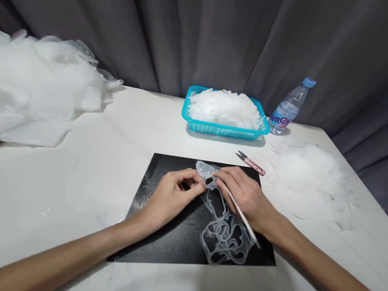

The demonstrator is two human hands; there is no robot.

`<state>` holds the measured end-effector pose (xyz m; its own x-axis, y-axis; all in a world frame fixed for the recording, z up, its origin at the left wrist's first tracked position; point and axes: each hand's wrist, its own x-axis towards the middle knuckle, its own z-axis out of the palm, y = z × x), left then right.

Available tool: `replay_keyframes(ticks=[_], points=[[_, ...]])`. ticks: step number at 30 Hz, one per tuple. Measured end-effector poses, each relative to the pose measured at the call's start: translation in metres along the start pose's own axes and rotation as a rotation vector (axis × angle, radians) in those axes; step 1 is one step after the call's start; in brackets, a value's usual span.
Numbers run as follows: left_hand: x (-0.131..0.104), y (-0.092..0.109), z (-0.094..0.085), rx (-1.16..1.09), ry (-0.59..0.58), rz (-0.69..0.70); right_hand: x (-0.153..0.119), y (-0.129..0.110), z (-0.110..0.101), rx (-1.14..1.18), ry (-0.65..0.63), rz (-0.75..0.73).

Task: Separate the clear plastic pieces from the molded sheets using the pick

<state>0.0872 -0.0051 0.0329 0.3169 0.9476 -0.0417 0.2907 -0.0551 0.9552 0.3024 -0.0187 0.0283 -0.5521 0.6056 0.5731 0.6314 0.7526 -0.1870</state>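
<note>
A translucent sheet with cut-out shapes (225, 235) lies crumpled over a black mat (171, 238). My left hand (181, 190) pinches the sheet's edge near the top of the mat, thumb against fingers. Beside it, my right hand (242, 191) is closed around a thin white stick (242, 215), which slants down toward my wrist. The stick's tip is hidden by the fingers. Above both hands, the upper end of the sheet shows as a milky, uncut-looking patch. Small clear scraps (146, 197) are scattered on the mat's left side.
A turquoise basket (224, 130) heaped with white pieces stands at the back, beside a water bottle (289, 107). Pink-handled thread snips (250, 163) lie behind the mat. A large stack of translucent sheets (21, 87) is at left, a loose white pile (316, 181) at right.
</note>
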Motion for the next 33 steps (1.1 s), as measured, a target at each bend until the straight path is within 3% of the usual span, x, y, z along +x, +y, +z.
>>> replay_keyframes(ticks=[3, 9, 11, 16, 20, 26, 29, 33], points=[[-0.002, 0.001, 0.001, 0.041, 0.012, -0.014, 0.002, 0.007, -0.005, 0.148, 0.048, 0.167], [-0.001, 0.002, -0.002, 0.048, 0.041, -0.052, 0.006, 0.036, -0.011, 0.546, 0.249, 0.694], [0.003, 0.004, -0.005, 0.035, 0.042, -0.084, 0.007, 0.042, -0.010, 0.660, 0.275, 0.766], [0.012, 0.014, -0.017, -0.111, -0.098, -0.184, 0.012, 0.026, -0.018, 0.773, 0.175, 0.657], [0.012, 0.025, -0.020, -0.323, -0.211, -0.218, 0.013, 0.003, -0.025, 0.573, 0.130, 0.452], [0.011, 0.023, -0.016, -0.410, -0.201, -0.133, 0.008, -0.020, -0.020, 0.444, 0.035, 0.062], [0.013, 0.014, -0.019, -0.392, -0.174, -0.118, 0.009, -0.021, -0.027, 0.517, 0.021, 0.112], [0.012, 0.009, -0.019, -0.498, -0.157, -0.158, 0.010, -0.007, -0.038, 0.403, 0.154, 0.254]])
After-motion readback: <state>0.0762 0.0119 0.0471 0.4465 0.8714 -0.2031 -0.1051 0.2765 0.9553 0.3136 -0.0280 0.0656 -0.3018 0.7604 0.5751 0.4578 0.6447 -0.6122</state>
